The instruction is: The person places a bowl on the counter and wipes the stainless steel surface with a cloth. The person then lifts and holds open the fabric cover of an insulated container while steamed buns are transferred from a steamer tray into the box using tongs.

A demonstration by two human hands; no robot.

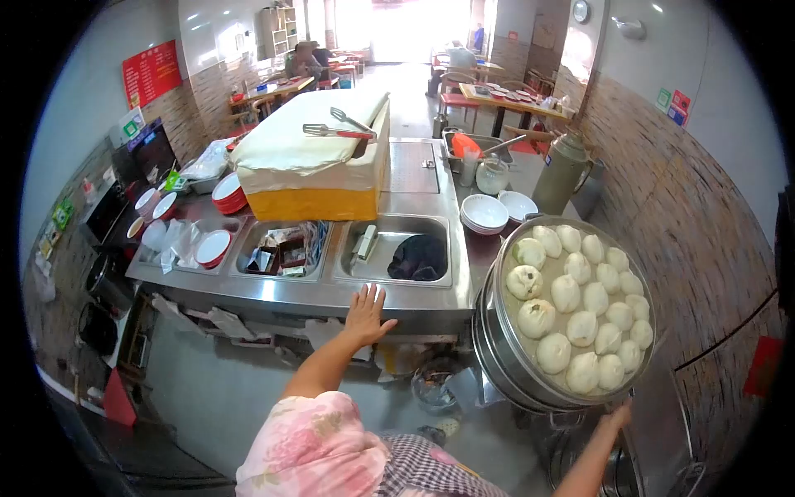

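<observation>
A bright eating room opens beyond the steel table (290, 290), with dining tables (530, 103) along both sides and patterned wall panels (662, 195) at the right. The round steamer stack (499, 331) stands at the table's right end, its top tier covered with pale buns (566, 293); being round, it has no long axis across the top. The right hand (614, 417) is nearer: the stack rises just ahead of its fingers, which reach the near rim, though I cannot tell whether they pinch it or only touch. The left hand (367, 316) is well apart, with the stack off to its right; its fingers are spread, palm down at the table's front edge. Behind that edge are 3 sunken wells, the right-hand well holding a dark cloth (418, 258). Farther back, 2 tongs (339, 130) lie on the cloth-covered box (302, 205), while white bowls (484, 213) and a tall flask (559, 176) stand behind the stack.
</observation>
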